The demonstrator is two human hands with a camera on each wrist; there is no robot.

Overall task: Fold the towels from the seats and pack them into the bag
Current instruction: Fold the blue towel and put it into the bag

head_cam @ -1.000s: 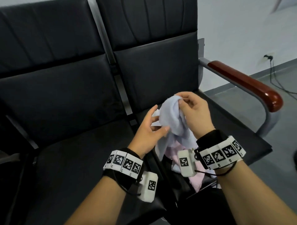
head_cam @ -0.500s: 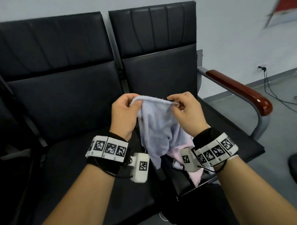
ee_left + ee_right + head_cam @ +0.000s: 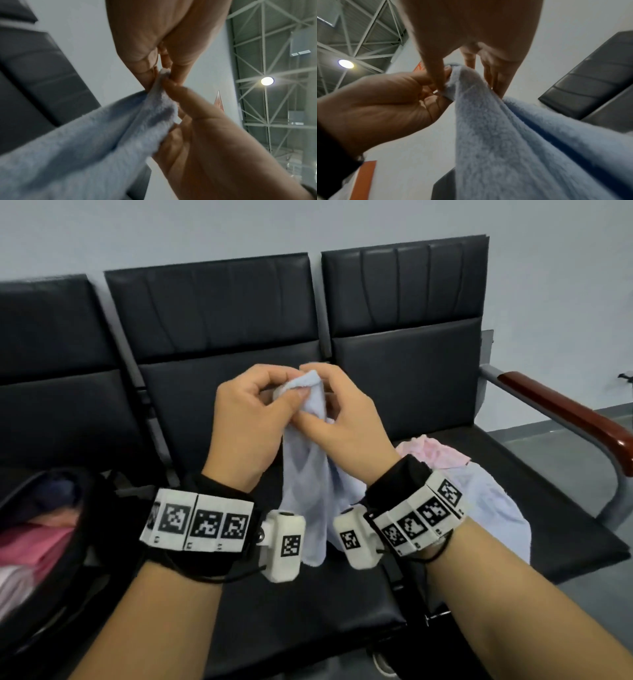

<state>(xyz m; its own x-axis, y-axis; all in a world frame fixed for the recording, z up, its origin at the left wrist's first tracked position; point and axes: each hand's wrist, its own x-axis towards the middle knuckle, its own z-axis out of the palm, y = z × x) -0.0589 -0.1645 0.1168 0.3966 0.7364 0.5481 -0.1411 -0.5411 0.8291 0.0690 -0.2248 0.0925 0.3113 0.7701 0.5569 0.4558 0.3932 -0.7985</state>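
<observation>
In the head view both hands hold a light blue towel [image 3: 308, 491] up in front of the middle seat. My left hand [image 3: 291, 393] and right hand [image 3: 318, 395] pinch its top edge together, fingers touching, and the cloth hangs doubled below them. The left wrist view shows the left hand [image 3: 157, 70] pinching the towel [image 3: 85, 148] against the right hand's fingers [image 3: 185, 97]. From the right wrist, the right hand [image 3: 452, 81] nips the towel [image 3: 505, 135] beside the left hand [image 3: 385, 102]. A black bag [image 3: 65, 570] stands open at the left with pink cloth inside.
On the right seat [image 3: 561, 529] lie a crumpled pink towel [image 3: 435, 453] and another light blue towel [image 3: 493, 508]. A wooden armrest [image 3: 575, 419] borders that seat at the right. The black middle seat [image 3: 274, 628] lies under the hanging towel.
Half a second ago my hands held the towel's top edge stretched apart; now they have come together, doubling it. The view has shifted left, bringing the bag into sight.
</observation>
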